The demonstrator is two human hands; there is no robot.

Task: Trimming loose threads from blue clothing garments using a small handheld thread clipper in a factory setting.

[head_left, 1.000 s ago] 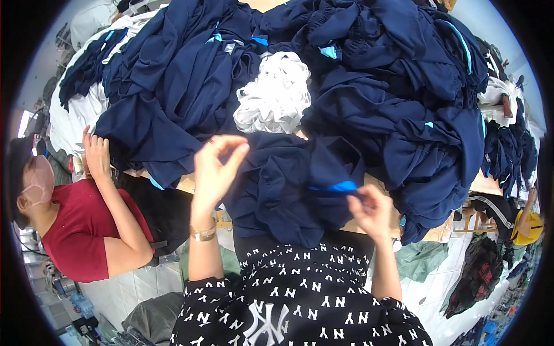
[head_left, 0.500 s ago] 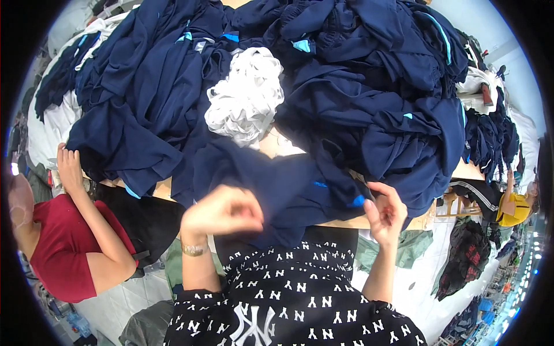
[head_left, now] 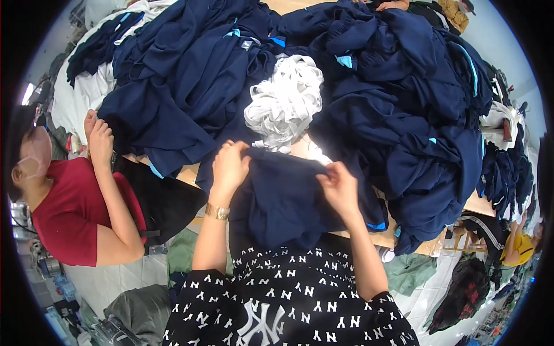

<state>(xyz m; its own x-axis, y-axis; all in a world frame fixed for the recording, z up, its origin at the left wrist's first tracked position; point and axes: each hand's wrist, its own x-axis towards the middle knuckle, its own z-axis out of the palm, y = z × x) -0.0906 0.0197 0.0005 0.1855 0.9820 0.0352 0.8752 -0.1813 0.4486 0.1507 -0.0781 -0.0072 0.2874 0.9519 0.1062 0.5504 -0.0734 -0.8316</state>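
Holding the upper left corner of a navy cloth (head_left: 285, 199) between thumb and fingers, our left hand (head_left: 231, 165) has its grip closed on the fabric. Our right hand (head_left: 339, 187) is at the upper right corner, fingers bent against the edge; it is a little blurred, so we cannot tell whether it pinches the cloth or only rests on it. The navy cloth lies in front of us over the near edge of the table (head_left: 430, 247), its lower end close to our patterned black shirt (head_left: 271, 288). As far as we can judge, this piece is only partly laid out: the top edge runs almost straight between our hands, while the lower portion is creased and bunched. Just beyond it we have a bundle of white band (head_left: 285, 104) in loose loops. Much more navy fabric lies unfolded in a left heap (head_left: 179, 75) and a right heap (head_left: 404, 115); which pieces are finished and which are left, we cannot say. To our left, a co-worker in a red shirt (head_left: 78, 202) has a hand (head_left: 101, 141) near the left heap's edge.
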